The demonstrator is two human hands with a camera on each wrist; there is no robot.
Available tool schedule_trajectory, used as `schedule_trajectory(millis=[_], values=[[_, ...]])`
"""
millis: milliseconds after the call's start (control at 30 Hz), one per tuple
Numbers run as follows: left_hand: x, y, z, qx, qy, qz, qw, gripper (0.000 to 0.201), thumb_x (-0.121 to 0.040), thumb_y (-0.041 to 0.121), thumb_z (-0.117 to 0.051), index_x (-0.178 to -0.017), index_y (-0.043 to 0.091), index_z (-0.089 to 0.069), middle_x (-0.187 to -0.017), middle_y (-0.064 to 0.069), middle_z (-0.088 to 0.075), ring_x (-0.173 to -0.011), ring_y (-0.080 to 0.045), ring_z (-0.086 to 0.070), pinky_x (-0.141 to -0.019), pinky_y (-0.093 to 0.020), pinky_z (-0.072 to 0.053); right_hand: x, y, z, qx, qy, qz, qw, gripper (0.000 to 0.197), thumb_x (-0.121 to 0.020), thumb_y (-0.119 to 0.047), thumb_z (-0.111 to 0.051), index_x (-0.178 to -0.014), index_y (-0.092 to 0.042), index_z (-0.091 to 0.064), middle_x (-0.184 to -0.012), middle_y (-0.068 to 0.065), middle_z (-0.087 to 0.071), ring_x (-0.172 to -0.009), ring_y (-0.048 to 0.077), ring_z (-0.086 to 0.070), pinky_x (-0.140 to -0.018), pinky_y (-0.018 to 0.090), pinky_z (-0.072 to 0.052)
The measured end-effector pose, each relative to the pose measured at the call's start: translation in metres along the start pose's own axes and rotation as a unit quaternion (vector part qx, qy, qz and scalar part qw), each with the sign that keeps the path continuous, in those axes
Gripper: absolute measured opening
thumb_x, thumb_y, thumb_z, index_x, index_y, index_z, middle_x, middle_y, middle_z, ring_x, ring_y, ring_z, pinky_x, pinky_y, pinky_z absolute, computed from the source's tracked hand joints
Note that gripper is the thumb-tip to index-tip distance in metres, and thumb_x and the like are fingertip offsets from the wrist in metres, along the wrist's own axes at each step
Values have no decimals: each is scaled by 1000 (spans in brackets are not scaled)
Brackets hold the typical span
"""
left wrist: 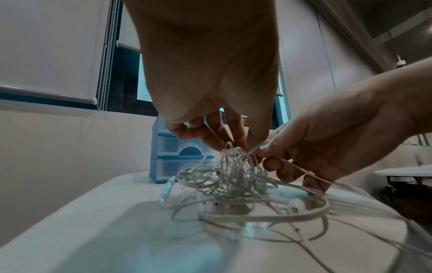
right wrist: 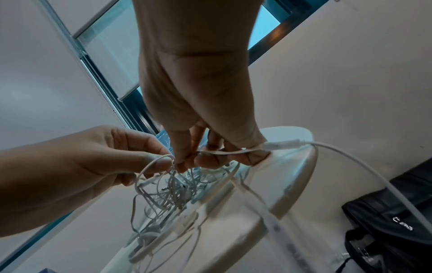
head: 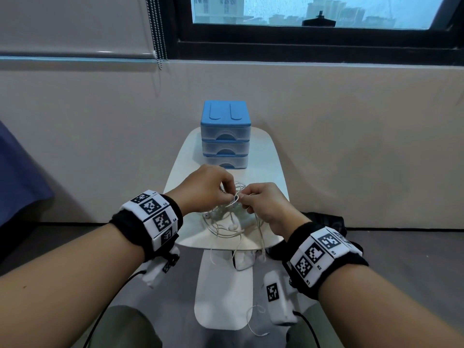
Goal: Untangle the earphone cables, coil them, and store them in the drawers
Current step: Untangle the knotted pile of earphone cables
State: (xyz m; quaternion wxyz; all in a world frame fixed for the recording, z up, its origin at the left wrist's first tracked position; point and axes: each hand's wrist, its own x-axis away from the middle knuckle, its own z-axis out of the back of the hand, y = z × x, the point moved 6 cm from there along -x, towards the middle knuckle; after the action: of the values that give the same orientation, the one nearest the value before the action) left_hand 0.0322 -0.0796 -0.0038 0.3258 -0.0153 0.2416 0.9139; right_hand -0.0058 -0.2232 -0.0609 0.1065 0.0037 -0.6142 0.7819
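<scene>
A tangle of white earphone cables (head: 229,219) (left wrist: 233,184) (right wrist: 173,192) lies on the small white table (head: 187,156), with loops hanging over its near edge. My left hand (head: 208,187) (left wrist: 210,136) pinches a loop at the top of the tangle. Touching it from the right, my right hand (head: 261,202) (right wrist: 201,157) pinches cable strands, and a thicker white cable with a connector (right wrist: 282,145) runs out past its thumb. Two earbuds (left wrist: 295,206) rest on the tabletop. The blue three-drawer box (head: 225,139) stands at the table's far end, all drawers closed.
A black bag (head: 326,219) (right wrist: 385,212) sits on the floor right of the table. A wall and window (head: 313,11) rise behind the drawers. The table's white foot (head: 221,292) extends toward me, with a loose cable end (head: 253,320) trailing beside it.
</scene>
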Motion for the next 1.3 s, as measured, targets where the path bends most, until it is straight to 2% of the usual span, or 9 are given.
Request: schedule_trajectory(millis=[167, 333, 500, 633, 767, 967, 1100, 1233, 1300], values=[[0, -3, -2, 12, 6, 24, 1000, 3, -82, 24, -79, -80, 24, -76, -83, 12, -68, -79, -5, -63, -72, -30, -54, -5, 4, -4, -41, -32, -22, 998, 12, -94, -5, -71, -82, -8, -73, -72, 5, -62, -65, 13, -51, -61, 20, -45], [0, -8, -4, 19, -1, 50, 999, 6, -84, 24, -79, -79, 25, -75, -82, 11, -69, -79, -6, -65, -70, -26, -52, -5, 3, -7, -80, -60, -34, 994, 13, -94, 0, -69, -83, -6, -70, -71, 4, -63, -58, 8, -54, -54, 14, -45], [2, -10, -6, 1, 10, 34, 999, 7, -84, 29, -80, -80, 24, -77, -80, 12, -69, -79, -8, -65, -72, -33, -57, -5, -2, -5, -81, -78, -40, 993, 12, -95, 2, -67, -84, -4, -70, -66, 3, -63, -47, 2, -56, -49, 13, -43], [3, -13, -6, -1, 23, 32, 999, 5, -86, 27, -78, -81, 24, -77, -81, 13, -70, -80, -4, -63, -72, -30, -55, -6, 2, -1, -79, -72, -39, 993, 17, -92, 6, -68, -80, -5, -69, -68, 6, -65, -55, 7, -59, -53, 14, -47], [4, -13, -9, 5, 21, 7, 1000, 6, -85, 26, -80, -81, 24, -76, -80, 13, -69, -78, -4, -62, -70, -25, -50, -5, 3, 2, -77, -62, -38, 994, 17, -91, 9, -67, -78, -3, -67, -70, 9, -64, -50, 4, -59, -50, 13, -45], [4, -12, -10, -13, 35, -38, 999, 15, -81, 37, -84, -83, 27, -73, -81, 16, -64, -78, 0, -56, -67, -25, -45, -5, 2, -3, -76, -81, -41, 993, 13, -89, 8, -70, -80, -2, -70, -72, 8, -66, -55, 6, -61, -55, 15, -49], [9, -9, -9, -23, 34, -59, 997, 21, -81, 29, -83, -79, 29, -62, -75, 16, -60, -69, 0, -53, -62, -24, -41, -6, 2, -3, -73, -78, -49, 993, 8, -87, 10, -71, -87, 2, -73, -77, 12, -68, -62, 11, -60, -61, 17, -51], [12, -7, -10, -40, 28, -63, 997, 23, -82, 25, -82, -75, 30, -61, -70, 17, -58, -69, 1, -53, -60, -25, -40, -5, 2, -2, -72, -86, -60, 992, 18, -85, 13, -70, -79, -3, -74, -82, 15, -70, -70, 17, -64, -73, 23, -54], [12, -5, -10, -46, 26, -65, 996, 22, -83, 26, -82, -76, 30, -62, -70, 18, -57, -68, 2, -53, -60, -23, -37, -3, 0, -1, -63, -90, -59, 992, 20, -84, 15, -70, -78, -4, -73, -74, 10, -70, -65, 14, -64, -69, 21, -54]])
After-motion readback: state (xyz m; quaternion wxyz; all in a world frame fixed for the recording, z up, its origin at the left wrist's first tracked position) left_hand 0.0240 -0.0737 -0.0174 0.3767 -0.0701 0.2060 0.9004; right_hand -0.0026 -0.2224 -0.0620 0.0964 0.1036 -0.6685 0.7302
